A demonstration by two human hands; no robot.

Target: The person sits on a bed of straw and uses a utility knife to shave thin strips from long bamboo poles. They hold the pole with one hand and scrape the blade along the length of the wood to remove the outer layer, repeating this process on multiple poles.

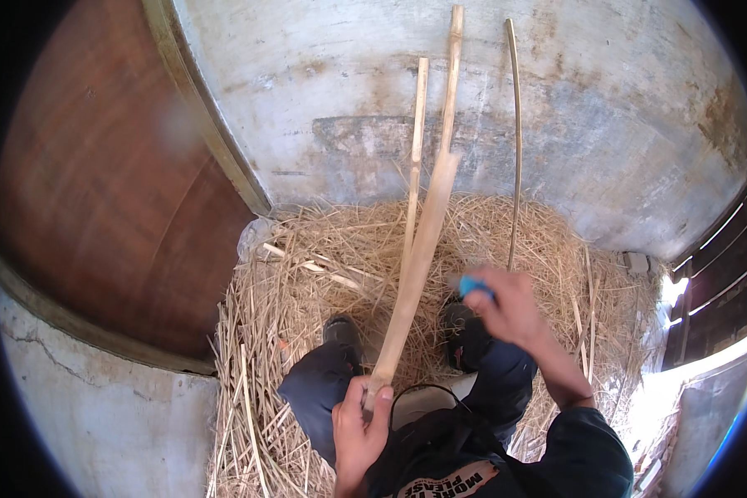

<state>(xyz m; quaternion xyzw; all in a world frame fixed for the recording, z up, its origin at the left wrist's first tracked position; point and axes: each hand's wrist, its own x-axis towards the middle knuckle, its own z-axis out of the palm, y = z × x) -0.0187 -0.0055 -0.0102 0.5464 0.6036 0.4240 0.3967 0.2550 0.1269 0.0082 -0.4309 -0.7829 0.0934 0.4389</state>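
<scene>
My left hand [363,423] is closed round the near end of a wide, flat bamboo strip [417,270]. The strip slants up and away between my knees, its far end in front of the wall. To the right of it, my right hand [509,305] grips a small tool with a blue handle [476,287]. Motion smears this hand, and the tool's working end is too blurred to make out. A visible gap lies between the tool and the strip.
Two narrow bamboo sticks [419,108] [451,79] and a thin curved one [516,124] lean on the pale wall [349,66]. Straw and split pieces [249,398] cover the floor round my boots [341,334]. A brown wooden panel [124,166] stands at left.
</scene>
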